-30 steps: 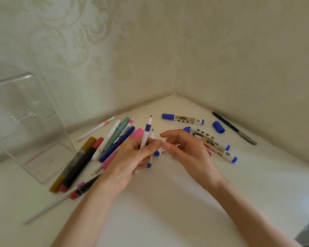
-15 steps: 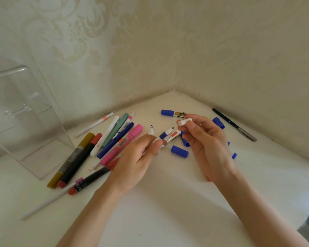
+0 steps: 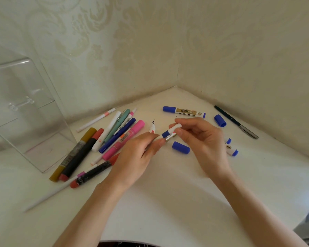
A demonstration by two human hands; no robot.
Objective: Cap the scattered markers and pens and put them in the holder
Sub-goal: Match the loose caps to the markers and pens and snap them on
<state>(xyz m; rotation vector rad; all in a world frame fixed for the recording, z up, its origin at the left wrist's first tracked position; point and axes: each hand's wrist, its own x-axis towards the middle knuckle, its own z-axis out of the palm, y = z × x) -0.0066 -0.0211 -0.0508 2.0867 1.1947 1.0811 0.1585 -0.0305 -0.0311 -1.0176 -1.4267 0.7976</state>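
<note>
Above the table (image 3: 168, 196), the marker (image 3: 168, 134) runs near-left to far-right.

White tabletop (image 3: 168, 202) meets patterned (cream, floral) walls (image 3: 132, 50).

One wide-angle view, worn on the head, looks forward and down at the table (image 3: 168, 202) from close range, facing the corner where two walls (image 3: 114, 50) meet. Both forearms (image 3: 82, 211) enter from the bottom edge; the left hand (image 3: 137, 157) and right hand (image 3: 205, 141) hold a marker (image 3: 169, 134) near the frame's centre. The clear holder (image 3: 25, 107) stands at the far left edge.
</note>
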